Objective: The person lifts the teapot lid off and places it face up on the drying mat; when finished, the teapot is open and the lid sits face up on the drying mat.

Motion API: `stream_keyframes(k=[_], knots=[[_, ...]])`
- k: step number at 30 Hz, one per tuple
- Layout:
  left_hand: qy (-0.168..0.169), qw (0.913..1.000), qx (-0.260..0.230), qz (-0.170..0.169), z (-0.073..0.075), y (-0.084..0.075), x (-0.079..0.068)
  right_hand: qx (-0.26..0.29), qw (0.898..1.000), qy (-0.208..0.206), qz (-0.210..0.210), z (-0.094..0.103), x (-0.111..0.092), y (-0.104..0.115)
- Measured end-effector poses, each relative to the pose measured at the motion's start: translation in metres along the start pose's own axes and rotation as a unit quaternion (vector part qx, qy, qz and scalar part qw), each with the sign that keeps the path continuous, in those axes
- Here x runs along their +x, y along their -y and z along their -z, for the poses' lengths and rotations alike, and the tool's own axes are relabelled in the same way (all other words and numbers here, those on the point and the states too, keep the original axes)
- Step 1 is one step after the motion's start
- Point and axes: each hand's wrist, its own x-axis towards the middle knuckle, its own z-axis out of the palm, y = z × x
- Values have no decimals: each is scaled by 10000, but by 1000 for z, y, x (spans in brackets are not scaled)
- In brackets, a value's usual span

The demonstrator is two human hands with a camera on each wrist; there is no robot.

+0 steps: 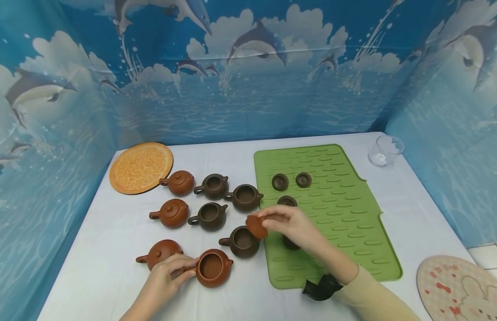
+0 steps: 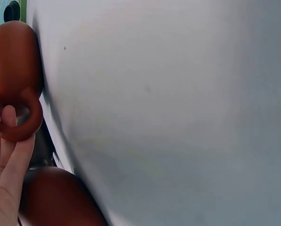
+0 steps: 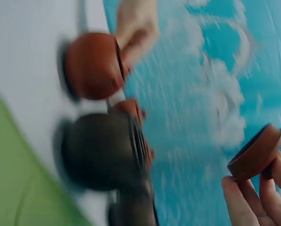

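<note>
My left hand [image 1: 165,280] pinches the loop handle of a reddish-brown clay teapot [image 1: 213,268], which stands lidless on the white table. In the left wrist view the fingers grip that teapot's handle [image 2: 34,115]. My right hand [image 1: 291,224] holds a reddish-brown teapot lid [image 1: 256,226], tilted, in the air by the green mat's left edge. The right wrist view shows the lid [image 3: 256,155] between thumb and fingers. Just left of the lid is a dark brown lidless teapot [image 1: 243,243]. Behind my left hand sits a lidded reddish-brown teapot [image 1: 164,253], partly covered by the hand.
Two more lidded reddish teapots [image 1: 174,213] stand at left, beside dark lidless teapots [image 1: 210,217]. Several dark lids [image 1: 280,182] lie on the green mat [image 1: 332,205], one partly hidden by my right hand. A glass [image 1: 386,151], orange round mat [image 1: 141,168] and rabbit mat [image 1: 461,290] lie around.
</note>
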Motion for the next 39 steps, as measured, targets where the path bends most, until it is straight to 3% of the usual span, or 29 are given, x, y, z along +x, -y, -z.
stream_keyframes(k=[2,4,7,9,12,15,19,21,25,27,31,34,39], knots=[[-20,10000,-44,-13,-1,0,-1,523,9981,-248,-200,23,-4,-4],[21,9999,-64,110,-1,1,-1,1389,9893,-311,-319,46,-8,-10],[87,9996,-93,239,0,1,-2,2762,9609,-2,-177,75,-14,-21],[108,9996,-85,264,0,2,-2,3536,9348,337,-48,91,-17,-29],[130,9995,-78,277,0,2,-2,4254,9025,675,-65,108,-21,-41],[152,9993,-82,344,0,2,-1,4468,8919,612,-344,118,-24,-51],[112,9992,-59,383,-1,1,-1,4195,9046,140,-743,124,-25,-57],[84,9994,-17,326,-2,1,0,3769,9216,-185,-907,125,-24,-58],[85,9994,12,333,-2,1,0,2262,9621,-843,-1272,125,-21,-59],[88,9992,20,391,-2,0,0,1484,9723,-1040,-1476,124,-18,-59],[73,9988,13,483,-1,-1,-1,307,9746,-1343,-1766,121,-11,-60],[65,9986,-24,521,-1,-1,0,-402,9693,-1630,-1797,120,-7,-61],[72,9980,-86,625,-1,-2,0,-1057,9604,-1848,-1795,119,-5,-63]])
